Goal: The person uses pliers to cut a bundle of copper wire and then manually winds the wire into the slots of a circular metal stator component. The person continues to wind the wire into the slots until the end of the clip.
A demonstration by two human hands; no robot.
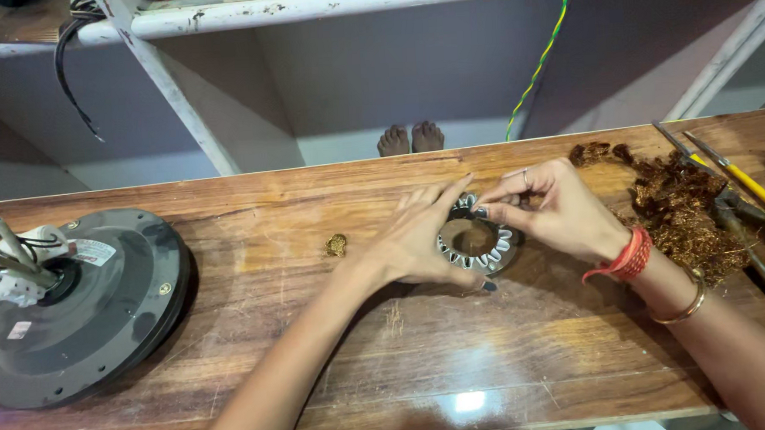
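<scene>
Wooden desk [227,249]: metal stator ring [475,241], likely heavy, rigid, sharp-slotted; left hand [419,239] grips its outer rim, right hand [552,210] pinches its top edge; copper wire scrap [687,208] just beyond the right hand.

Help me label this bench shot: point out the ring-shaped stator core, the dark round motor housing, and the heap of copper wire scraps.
stator core [498,254], head view, on its lower right rim.
motor housing [100,326], head view, on its flat dark top.
copper wire scraps [692,212], head view, on the heap's middle.

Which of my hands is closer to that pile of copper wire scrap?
Right. The right hand sits just beside the copper wire pile; the left hand is farther off, across the stator ring.
</scene>
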